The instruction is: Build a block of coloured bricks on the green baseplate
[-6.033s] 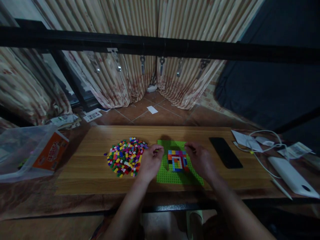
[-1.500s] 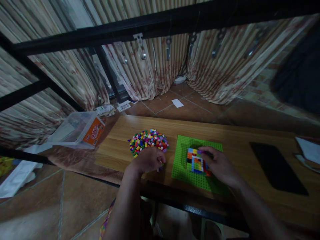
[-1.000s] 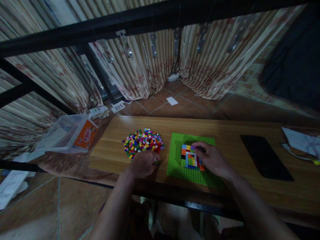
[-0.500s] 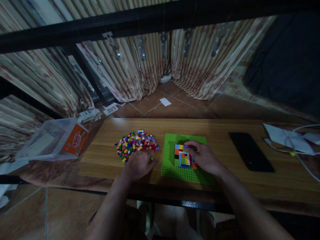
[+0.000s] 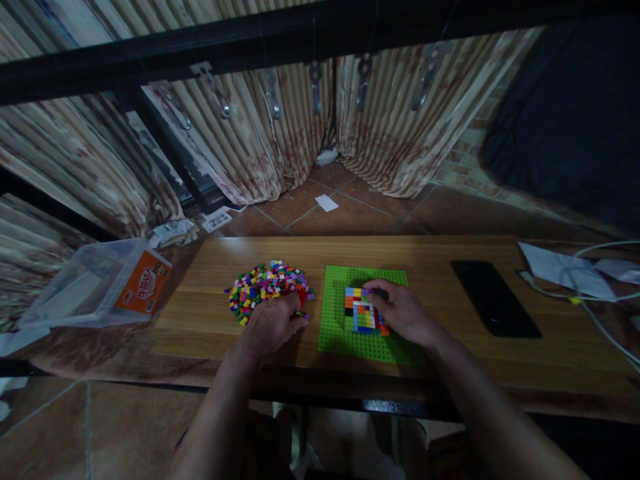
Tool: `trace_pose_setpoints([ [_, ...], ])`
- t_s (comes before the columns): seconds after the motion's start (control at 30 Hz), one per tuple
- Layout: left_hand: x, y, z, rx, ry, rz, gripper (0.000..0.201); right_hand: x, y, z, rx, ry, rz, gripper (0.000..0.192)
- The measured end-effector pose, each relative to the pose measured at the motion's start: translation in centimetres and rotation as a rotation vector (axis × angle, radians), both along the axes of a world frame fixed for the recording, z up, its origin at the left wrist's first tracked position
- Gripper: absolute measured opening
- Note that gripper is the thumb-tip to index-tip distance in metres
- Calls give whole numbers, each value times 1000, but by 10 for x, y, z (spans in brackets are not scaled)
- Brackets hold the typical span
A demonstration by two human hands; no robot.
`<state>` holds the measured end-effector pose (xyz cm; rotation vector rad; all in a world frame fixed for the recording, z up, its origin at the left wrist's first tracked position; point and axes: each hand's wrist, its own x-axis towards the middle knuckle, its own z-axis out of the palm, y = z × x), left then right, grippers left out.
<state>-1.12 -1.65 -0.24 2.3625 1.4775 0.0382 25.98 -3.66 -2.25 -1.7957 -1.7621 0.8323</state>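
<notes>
A heap of small coloured building bricks (image 5: 265,287) lies on the wooden tabletop. At its near right edge is my left hand (image 5: 273,325), its fingers closed on a few small bricks (image 5: 301,313), one greenish and one purple. A green studded baseplate (image 5: 333,320) lies right of the heap. On it is a block of multicoloured bricks (image 5: 361,313) set in rows. My right hand (image 5: 403,310) reaches over the block's right side, its thumb and fingertips pinched at a purple brick by the far right corner. The fingers partly hide that corner.
A black phone-like slab (image 5: 495,298) lies on the right of the table (image 5: 430,257). Beyond it are white cables and a white sheet (image 5: 565,270). At far left stands a clear plastic box (image 5: 90,280) with an orange label. Striped curtains hang behind.
My left hand has turned slightly and its fingertips now sit closer to the heap, with red bricks showing beside them. My right hand stays at the block's corner. The whole view has shifted slightly.
</notes>
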Motion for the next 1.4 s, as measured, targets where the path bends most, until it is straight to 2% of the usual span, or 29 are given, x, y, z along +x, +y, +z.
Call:
trace_pose_setpoints([
  [0.17, 5, 0, 4, 12, -190, -22, 12, 1, 1, 1, 10, -25, -3, 28],
  [0.3, 26, 0, 2, -13, -393, -37, 11, 4, 2, -1, 21, -14, -9, 26],
  [0.47, 52, -1, -6, 4, -511, -75, 18, 6, 3, -2, 22, 8, -32, 24],
  [0.7, 69, 1, -12, -34, -592, -51, 21, 9, 4, -1, 59, 39, -62, 22],
  [0.9, 76, 0, -12, -40, -581, -2, 10, 9, 5, 0, 92, 68, -83, 23],
  [1.17, 88, 1, -20, 137, -580, -11, 9, 12, 2, 1, 82, 39, -83, 24],
  [1.4, 100, 3, -33, 173, -725, 95, 6, 11, 1, 1, 74, 43, -75, 23],
])
